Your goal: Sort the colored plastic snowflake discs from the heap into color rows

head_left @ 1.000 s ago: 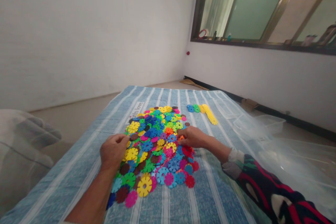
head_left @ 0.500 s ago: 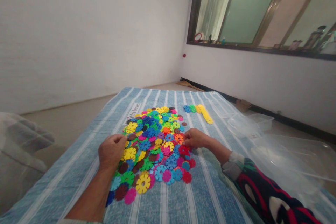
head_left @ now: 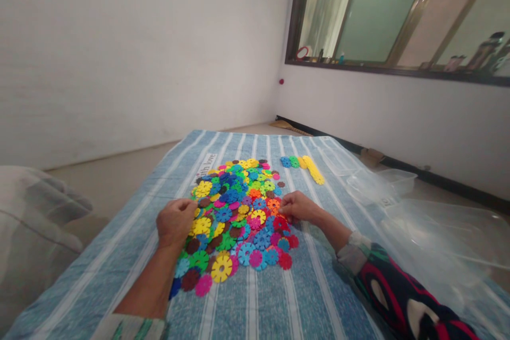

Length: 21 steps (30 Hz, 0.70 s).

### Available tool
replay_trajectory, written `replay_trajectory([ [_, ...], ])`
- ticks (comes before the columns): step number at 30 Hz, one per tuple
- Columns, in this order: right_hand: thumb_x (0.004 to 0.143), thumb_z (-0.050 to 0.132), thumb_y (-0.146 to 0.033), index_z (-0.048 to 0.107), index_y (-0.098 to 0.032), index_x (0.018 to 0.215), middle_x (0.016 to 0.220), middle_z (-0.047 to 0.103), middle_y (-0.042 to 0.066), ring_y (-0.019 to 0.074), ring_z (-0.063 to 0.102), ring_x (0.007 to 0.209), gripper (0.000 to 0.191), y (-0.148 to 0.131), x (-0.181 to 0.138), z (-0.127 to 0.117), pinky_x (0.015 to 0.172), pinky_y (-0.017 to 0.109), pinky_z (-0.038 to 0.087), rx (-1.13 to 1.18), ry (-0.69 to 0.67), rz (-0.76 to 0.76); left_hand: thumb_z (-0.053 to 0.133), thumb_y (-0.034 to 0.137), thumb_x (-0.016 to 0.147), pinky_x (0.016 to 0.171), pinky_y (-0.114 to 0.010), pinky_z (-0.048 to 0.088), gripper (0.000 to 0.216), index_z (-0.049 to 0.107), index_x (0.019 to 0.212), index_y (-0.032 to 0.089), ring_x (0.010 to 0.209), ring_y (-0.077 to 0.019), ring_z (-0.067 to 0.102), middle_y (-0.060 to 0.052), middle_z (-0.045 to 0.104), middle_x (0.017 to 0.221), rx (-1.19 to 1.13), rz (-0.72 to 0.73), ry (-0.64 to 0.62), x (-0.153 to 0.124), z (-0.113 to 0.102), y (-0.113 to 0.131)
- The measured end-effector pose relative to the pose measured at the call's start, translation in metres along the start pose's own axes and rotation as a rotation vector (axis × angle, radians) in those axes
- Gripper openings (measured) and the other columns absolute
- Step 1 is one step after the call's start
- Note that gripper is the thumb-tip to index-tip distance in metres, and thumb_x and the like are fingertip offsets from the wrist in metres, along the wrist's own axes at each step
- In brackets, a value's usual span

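Home interior, striped cloth [head_left: 305,287], wide window [head_left: 368,16], bottles [head_left: 485,52] on sill [head_left: 360,67]

One sliding window [head_left: 366,16], dark-framed; on its sill [head_left: 382,68], one red-rimmed round item [head_left: 303,52] and one dark-capped bottle [head_left: 486,50]. Below: pale wall [head_left: 358,98], black skirting [head_left: 470,195], brown cardboard [head_left: 372,156].

Passage over striped cloth [head_left: 271,305] nearside of disc pile [head_left: 225,215], between forearms [head_left: 153,279]; transparent boxes [head_left: 438,239] obstruct right side.

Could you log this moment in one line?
left hand: at left edge of disc pile | right hand: beside orange disc | yellow row: apart on striped cloth
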State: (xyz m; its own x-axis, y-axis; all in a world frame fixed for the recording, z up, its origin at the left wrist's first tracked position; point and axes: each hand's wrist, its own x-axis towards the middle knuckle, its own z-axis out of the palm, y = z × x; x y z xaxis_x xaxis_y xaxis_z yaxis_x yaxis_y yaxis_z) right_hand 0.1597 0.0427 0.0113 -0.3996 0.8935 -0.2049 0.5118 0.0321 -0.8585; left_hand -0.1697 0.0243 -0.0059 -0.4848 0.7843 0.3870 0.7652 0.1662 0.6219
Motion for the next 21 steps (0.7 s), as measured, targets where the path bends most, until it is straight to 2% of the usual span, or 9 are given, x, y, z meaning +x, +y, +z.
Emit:
replay_trajectory([
  [4, 0.073, 0.053, -0.017, 0.052, -0.017, 0.063, 0.039, 0.049, -0.008, 0.0059, 0.043, 0.034, 0.010, 0.000, -0.002, 0.004, 0.037, 0.016, 0.033, 0.015, 0.022, 0.026, 0.051, 0.035, 0.065, 0.072, -0.028, 0.046, 0.022, 0.065, 0.065, 0.019, 0.077, -0.0204, 0.061, -0.003, 0.069, 0.077, -0.020, -0.015, 0.005, 0.001, 0.005, -0.005],
  [10, 0.073, 0.055, -0.018, 0.057, -0.017, 0.065, 0.045, 0.052, -0.005, 0.0085, 0.048, 0.042, 0.008, -0.001, -0.001, 0.006, 0.045, 0.019, 0.035, -0.124, 0.116, 0.026, 0.050, 0.037, 0.067, 0.073, -0.029, 0.045, 0.024, 0.065, 0.065, 0.018, 0.078, -0.0210, 0.062, -0.004, 0.068, 0.078, -0.029, -0.006, -0.001, 0.001, 0.008, -0.008],
  [12, 0.072, 0.058, -0.020, 0.063, -0.017, 0.070, 0.056, 0.060, -0.002, 0.0118, 0.056, 0.055, 0.005, -0.004, -0.002, 0.009, 0.052, 0.021, 0.037, -0.266, 0.209, -0.012, 0.050, 0.037, 0.067, 0.073, -0.028, 0.045, 0.025, 0.065, 0.065, 0.018, 0.078, -0.0209, 0.062, -0.004, 0.068, 0.077, -0.020, -0.001, -0.010, 0.000, 0.007, -0.006],
  [15, 0.077, 0.057, -0.032, 0.069, -0.022, 0.090, 0.081, 0.069, 0.003, 0.0180, 0.062, 0.079, 0.020, -0.016, -0.004, 0.016, 0.065, 0.024, 0.040, -0.590, 0.300, -0.116, 0.049, 0.036, 0.067, 0.072, -0.028, 0.045, 0.024, 0.065, 0.065, 0.018, 0.079, -0.0207, 0.062, -0.004, 0.068, 0.077, -0.009, 0.010, -0.015, -0.001, 0.005, -0.005],
  [18, 0.082, 0.053, -0.039, 0.065, -0.027, 0.108, 0.093, 0.070, 0.004, 0.0211, 0.062, 0.091, 0.031, -0.033, -0.007, 0.026, 0.071, 0.027, 0.041, -0.782, 0.200, -0.214, 0.049, 0.037, 0.068, 0.071, -0.027, 0.045, 0.025, 0.065, 0.066, 0.018, 0.077, -0.0201, 0.062, -0.004, 0.068, 0.077, -0.018, 0.012, -0.009, -0.002, 0.005, -0.005],
  [21, 0.081, 0.054, -0.040, 0.063, -0.028, 0.112, 0.097, 0.069, 0.006, 0.0231, 0.062, 0.094, 0.034, -0.048, -0.005, 0.034, 0.072, 0.028, 0.042, -0.892, 0.082, -0.243, 0.049, 0.037, 0.067, 0.068, -0.027, 0.046, 0.025, 0.065, 0.066, 0.018, 0.075, -0.0200, 0.062, -0.004, 0.068, 0.076, -0.028, 0.003, -0.002, -0.001, 0.006, -0.006],
])
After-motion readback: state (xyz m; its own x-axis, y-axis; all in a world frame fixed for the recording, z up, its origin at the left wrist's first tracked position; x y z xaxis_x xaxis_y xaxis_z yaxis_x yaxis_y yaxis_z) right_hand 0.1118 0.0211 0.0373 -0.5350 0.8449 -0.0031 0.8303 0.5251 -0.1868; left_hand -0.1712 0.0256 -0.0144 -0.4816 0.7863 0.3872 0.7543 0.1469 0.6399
